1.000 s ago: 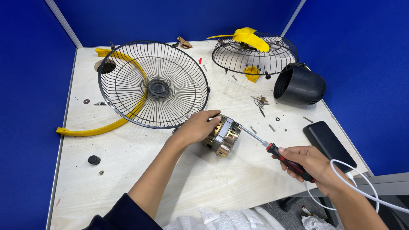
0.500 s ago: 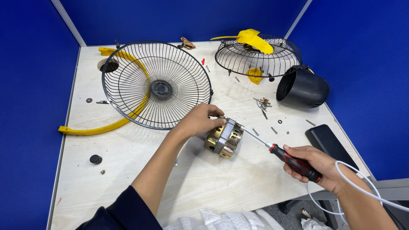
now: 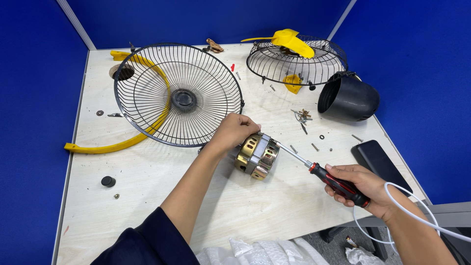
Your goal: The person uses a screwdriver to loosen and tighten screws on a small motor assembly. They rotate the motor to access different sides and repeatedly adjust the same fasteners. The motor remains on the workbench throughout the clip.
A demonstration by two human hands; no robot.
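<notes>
**Hands steady on the motor**

Little has shifted since a moment ago: both hands keep their places. On the table (image 3: 147, 196), beside the wire fan guard (image 3: 179, 93), the left hand (image 3: 235, 130) curls closed over the brass motor (image 3: 257, 156), hiding its top. The right hand (image 3: 365, 189) grips the screwdriver (image 3: 319, 172) tightly, its tip hidden at the motor.

One head-worn camera looks steeply down and forward from close above the table (image 3: 147, 216), with blue partition walls (image 3: 29, 98) across the frame's top and sides
</notes>
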